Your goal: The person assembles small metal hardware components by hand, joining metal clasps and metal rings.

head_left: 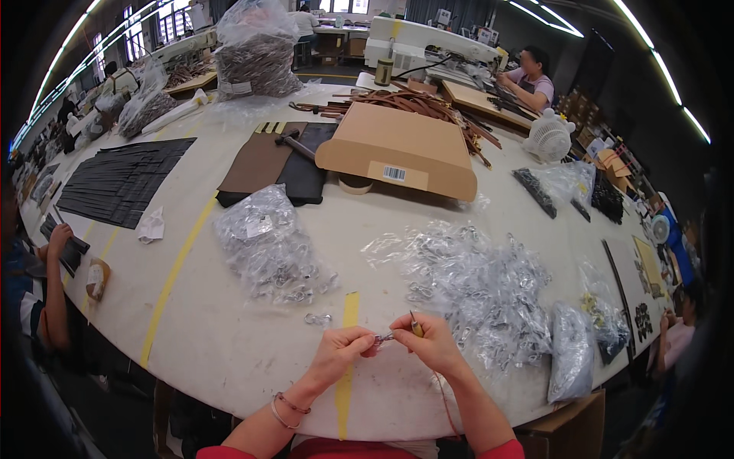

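Metal bit: so a small metal piece [384,337] is sitting right between the 2 hands, just above the yellow tape strip [346,398]
Left hand: the left hand [342,354] is pinching its left end, thumb and fingers closed
Right hand: the right hand [432,344] is pinching the other end, plus it's holding a yellow-handled tool [417,329]
Nearer hand: neither is winning, both are touching it
Long axis: it's running roughly left to right, rising a touch rightward
Pointing: can't tell which end is the front, too tiny
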Demonstrator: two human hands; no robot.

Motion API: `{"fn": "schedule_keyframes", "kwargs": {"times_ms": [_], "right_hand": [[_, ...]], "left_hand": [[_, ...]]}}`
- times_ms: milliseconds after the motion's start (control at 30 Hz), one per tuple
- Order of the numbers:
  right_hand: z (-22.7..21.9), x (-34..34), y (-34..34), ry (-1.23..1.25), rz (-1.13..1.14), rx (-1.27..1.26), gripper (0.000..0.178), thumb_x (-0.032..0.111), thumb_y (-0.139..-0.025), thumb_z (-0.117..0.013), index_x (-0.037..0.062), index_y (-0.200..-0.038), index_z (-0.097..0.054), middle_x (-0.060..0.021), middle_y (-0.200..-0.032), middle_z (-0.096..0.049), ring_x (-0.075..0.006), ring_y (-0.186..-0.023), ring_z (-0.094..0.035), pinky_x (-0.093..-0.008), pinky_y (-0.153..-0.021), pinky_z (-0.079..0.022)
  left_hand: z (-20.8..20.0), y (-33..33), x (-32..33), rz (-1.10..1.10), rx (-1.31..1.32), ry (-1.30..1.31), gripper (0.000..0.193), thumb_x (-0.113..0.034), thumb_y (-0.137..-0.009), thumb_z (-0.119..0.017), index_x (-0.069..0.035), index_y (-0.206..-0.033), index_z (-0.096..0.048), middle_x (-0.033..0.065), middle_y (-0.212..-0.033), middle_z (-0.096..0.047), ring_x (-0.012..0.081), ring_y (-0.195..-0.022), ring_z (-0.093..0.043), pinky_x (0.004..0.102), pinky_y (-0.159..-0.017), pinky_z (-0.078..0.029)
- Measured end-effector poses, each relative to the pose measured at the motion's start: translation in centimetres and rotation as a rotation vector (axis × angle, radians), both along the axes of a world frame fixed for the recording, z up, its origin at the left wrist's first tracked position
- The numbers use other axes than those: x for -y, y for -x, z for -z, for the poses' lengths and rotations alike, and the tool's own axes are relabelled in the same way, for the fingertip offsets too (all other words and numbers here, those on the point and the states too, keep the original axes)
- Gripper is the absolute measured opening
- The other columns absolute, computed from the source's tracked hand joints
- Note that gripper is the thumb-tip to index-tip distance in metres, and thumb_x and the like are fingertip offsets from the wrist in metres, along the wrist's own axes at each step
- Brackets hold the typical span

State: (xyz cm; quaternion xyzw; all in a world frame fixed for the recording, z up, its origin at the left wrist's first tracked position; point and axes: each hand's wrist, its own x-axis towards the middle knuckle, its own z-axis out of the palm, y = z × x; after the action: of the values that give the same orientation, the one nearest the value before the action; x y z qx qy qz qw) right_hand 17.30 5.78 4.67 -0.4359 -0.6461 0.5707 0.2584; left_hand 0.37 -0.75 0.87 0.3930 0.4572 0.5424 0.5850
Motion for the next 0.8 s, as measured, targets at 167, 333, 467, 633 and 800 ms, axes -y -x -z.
{"fn": "schedule_keyframes", "kwargs": {"times_ms": [167, 333, 467, 633, 800], "right_hand": [[-0.3, 0.5, 0.9, -0.723, -0.294, 0.248, 0.012, 0.004, -0.074, -0.059, 0.0006, -0.085, -0.059, -0.0118, -0.073, -0.059, -0.0229, -0.058, -0.057, -0.0288, -0.054, -0.044], [0.7, 0.9, 1.4, -0.066, -0.002, 0.002, 0.015, 0.007, -0.074, -0.061, 0.0005, -0.087, -0.058, -0.0063, -0.070, -0.059, -0.0122, -0.054, -0.054, -0.0244, -0.050, -0.044], [1.7, 0.3, 1.0, 0.176, -0.031, -0.143, 0.015, 0.010, -0.077, -0.062, -0.0016, -0.085, -0.058, -0.0033, -0.063, -0.057, -0.0068, -0.052, -0.050, -0.0205, -0.047, -0.041], [1.7, -0.1, 1.6, -0.161, 0.037, 0.023, 0.013, 0.009, -0.078, -0.061, -0.0026, -0.083, -0.058, -0.0016, -0.067, -0.057, -0.0047, -0.056, -0.049, -0.0183, -0.048, -0.038], [1.6, -0.7, 1.8, -0.101, 0.000, 0.022, 0.012, 0.011, -0.080, -0.059, -0.0013, -0.080, -0.059, 0.0009, -0.065, -0.055, -0.0038, -0.057, -0.048, -0.0180, -0.049, -0.038]], "left_hand": [[0.6, -0.2, 0.2, -0.042, -0.549, -0.270, 0.017, -0.007, -0.084, -0.048, 0.004, -0.076, -0.058, 0.0030, -0.060, -0.057, 0.0077, -0.059, -0.054, 0.0209, -0.052, -0.043], [0.6, -1.1, 0.0, -0.142, -0.109, -0.062, 0.017, -0.012, -0.088, -0.045, 0.001, -0.080, -0.054, 0.0044, -0.066, -0.056, 0.0094, -0.060, -0.056, 0.0217, -0.051, -0.046], [0.4, -1.6, 0.3, -0.145, 0.056, 0.090, 0.016, -0.016, -0.090, -0.042, -0.001, -0.090, -0.049, 0.0069, -0.071, -0.056, 0.0130, -0.058, -0.057, 0.0246, -0.048, -0.048], [-0.1, -1.0, -0.1, 0.000, 0.329, 0.169, 0.013, -0.013, -0.088, -0.042, -0.002, -0.096, -0.046, 0.0093, -0.076, -0.057, 0.0146, -0.056, -0.058, 0.0237, -0.045, -0.048], [0.8, -1.0, -0.1, -0.024, 0.323, 0.104, 0.017, -0.012, -0.087, -0.043, -0.003, -0.101, -0.044, 0.0105, -0.081, -0.058, 0.0147, -0.056, -0.058, 0.0242, -0.046, -0.049]]}}
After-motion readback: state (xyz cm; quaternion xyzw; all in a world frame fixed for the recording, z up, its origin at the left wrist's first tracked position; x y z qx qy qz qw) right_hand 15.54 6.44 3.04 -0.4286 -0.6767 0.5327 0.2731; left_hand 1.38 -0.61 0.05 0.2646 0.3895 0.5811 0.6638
